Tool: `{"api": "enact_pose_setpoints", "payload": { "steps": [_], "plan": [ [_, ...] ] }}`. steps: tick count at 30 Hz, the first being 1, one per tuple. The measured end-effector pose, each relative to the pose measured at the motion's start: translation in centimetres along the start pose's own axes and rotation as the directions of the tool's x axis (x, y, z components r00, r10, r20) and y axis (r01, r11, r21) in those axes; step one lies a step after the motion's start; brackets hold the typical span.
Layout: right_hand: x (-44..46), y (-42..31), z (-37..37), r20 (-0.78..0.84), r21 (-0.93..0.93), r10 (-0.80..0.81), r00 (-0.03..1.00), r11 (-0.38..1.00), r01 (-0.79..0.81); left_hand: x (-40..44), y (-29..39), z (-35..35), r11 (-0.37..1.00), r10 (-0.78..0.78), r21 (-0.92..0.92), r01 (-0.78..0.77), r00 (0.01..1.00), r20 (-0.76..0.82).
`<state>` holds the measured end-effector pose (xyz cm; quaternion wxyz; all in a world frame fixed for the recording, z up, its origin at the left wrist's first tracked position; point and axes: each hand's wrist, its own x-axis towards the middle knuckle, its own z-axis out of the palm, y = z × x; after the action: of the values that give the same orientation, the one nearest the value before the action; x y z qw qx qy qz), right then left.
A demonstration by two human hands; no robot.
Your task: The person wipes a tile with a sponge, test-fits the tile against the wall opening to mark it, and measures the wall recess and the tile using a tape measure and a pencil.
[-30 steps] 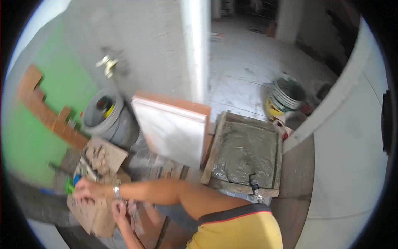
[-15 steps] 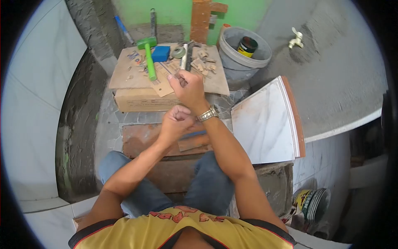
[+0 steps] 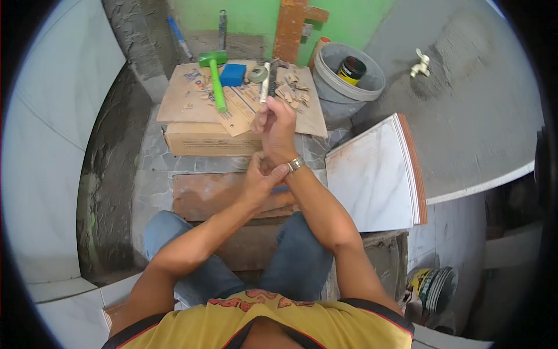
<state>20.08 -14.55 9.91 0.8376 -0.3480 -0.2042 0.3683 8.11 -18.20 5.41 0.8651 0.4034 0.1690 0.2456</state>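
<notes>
My left hand is closed around my right wrist, its thumb beside the metal band of a wristwatch. My right hand is raised in front of a cardboard box, fingers loosely bent and somewhat apart, with nothing seen in them. Just beyond its fingertips, a white stick-like tool lies on a cardboard sheet. On that sheet are also a green mallet, a blue block, a round grey-green roll and broken tan chips.
Marbled tiles lean in a stack at the right. Behind them stands a grey bucket holding a dark can. A tap juts from the wall. A reddish-brown board lies before my knees; another bucket lies lower right.
My left hand has moved from beside my right forearm to wrap the wrist near the watch. My right hand has turned and loosened from a fist. The view has shifted slightly.
</notes>
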Motion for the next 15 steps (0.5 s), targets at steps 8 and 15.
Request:
{"api": "enact_pose_setpoints", "payload": {
  "steps": [8, 15],
  "plan": [
    [-0.1, -5.2, 0.2, -0.004, -0.216, -0.108, 0.994, 0.971, 0.105, -0.2, 1.4, 0.1, 0.926, -0.220, -0.248, 0.284, 0.941, 0.255],
    [-8.6, -18.7, -12.7, 0.341, -0.907, -0.482, 0.807, -0.395, 0.147, -1.0, 9.1, -2.6, 0.938, 0.026, 0.344, -0.043, 0.998, 0.054]
  ]
}}
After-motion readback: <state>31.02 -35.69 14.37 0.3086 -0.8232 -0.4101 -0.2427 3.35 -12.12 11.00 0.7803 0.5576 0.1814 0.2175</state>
